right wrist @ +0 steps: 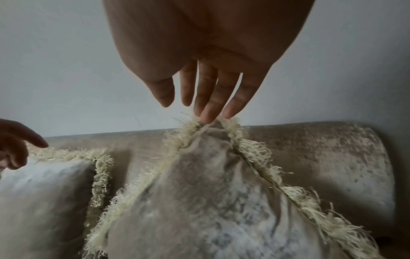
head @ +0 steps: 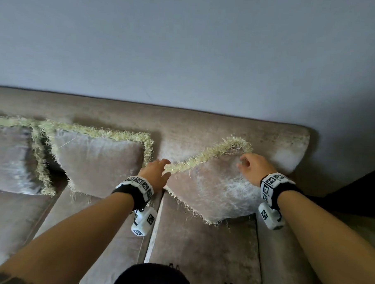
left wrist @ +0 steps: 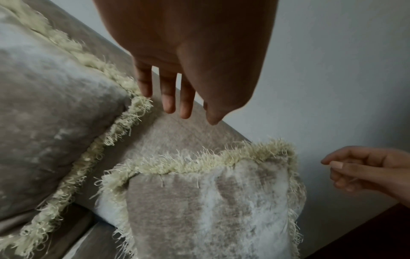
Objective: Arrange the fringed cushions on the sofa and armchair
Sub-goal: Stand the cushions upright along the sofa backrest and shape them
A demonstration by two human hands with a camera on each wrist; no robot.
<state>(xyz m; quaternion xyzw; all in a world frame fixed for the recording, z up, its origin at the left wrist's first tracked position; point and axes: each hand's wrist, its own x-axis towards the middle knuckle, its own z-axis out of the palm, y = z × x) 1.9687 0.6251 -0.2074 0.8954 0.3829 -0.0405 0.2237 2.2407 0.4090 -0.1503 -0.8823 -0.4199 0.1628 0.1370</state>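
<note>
Your left hand [head: 156, 172] hovers with fingers straight at the tilted cushion [head: 214, 186]'s upper left corner; your right hand [head: 253, 166] has straight fingers touching its raised corner. Sofa [head: 199, 245] holds it beside two upright fringed cushions [head: 95, 159].

The right cushion [head: 212, 186], pale taupe velvet edged with cream fringe, leans tilted against the sofa [head: 204, 125] backrest, one corner peaked upward just at the fingertips [right wrist: 207, 117] of the right hand [head: 253, 168]; its top fringed edge slopes down to the left hand [head: 156, 172], whose fingers hang straight above it; the middle cushion [head: 95, 161], same velvet and fringe, stands upright against the backrest just left of the left hand, its corner close to the little finger; a 3rd matching cushion [head: 7, 157] leans further left, overlapping the middle one's edge; the sofa itself is taupe velvet with seat cushions below both wrists.
</note>
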